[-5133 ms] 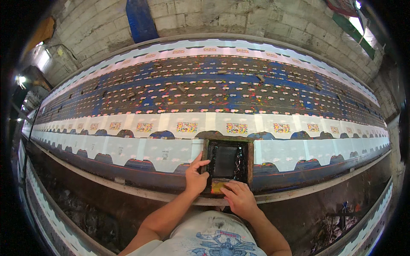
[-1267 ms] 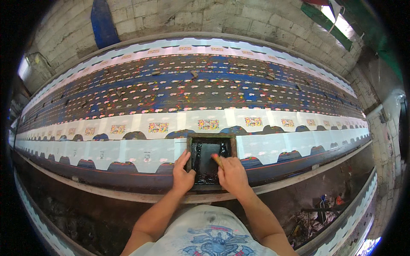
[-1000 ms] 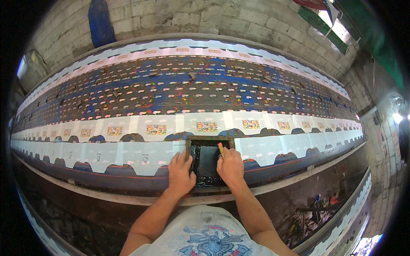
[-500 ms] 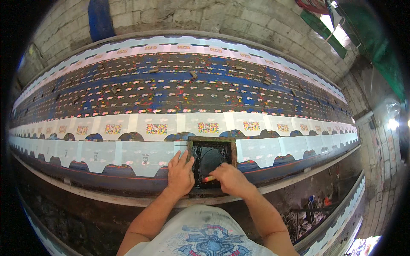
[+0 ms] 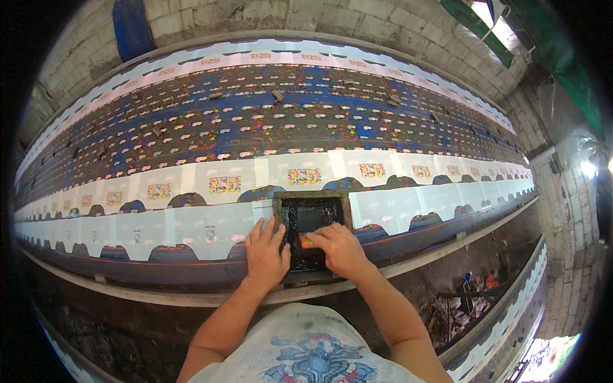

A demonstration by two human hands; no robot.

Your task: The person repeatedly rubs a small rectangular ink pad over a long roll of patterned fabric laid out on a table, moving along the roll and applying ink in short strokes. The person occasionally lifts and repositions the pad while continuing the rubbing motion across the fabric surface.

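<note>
A small wooden-framed printing screen (image 5: 345,212) lies on the near row of white cut panels (image 5: 211,249), its mesh dark and wet with black ink (image 5: 313,219). My left hand (image 5: 265,255) rests on the screen's left rim, fingers stretched out and holding nothing. Inside the frame, my right hand (image 5: 341,250) grips a small squeegee (image 5: 307,242) with a reddish-yellow handle, its lower edge down in the ink. The panels left of the screen carry small black prints; the panel under the screen is hidden.
A second row of white panels with colourful dotted prints (image 5: 225,185) lies beyond. Past it stretches a dark, paint-spotted table surface (image 5: 255,124) with several small blocks (image 5: 277,96). A block wall (image 5: 230,18) stands behind; another panel-covered table (image 5: 504,313) is at right.
My right hand has drawn the squeegee a little away from me over the mesh. The left hand stays on the rim. The whole view has shifted slightly.
</note>
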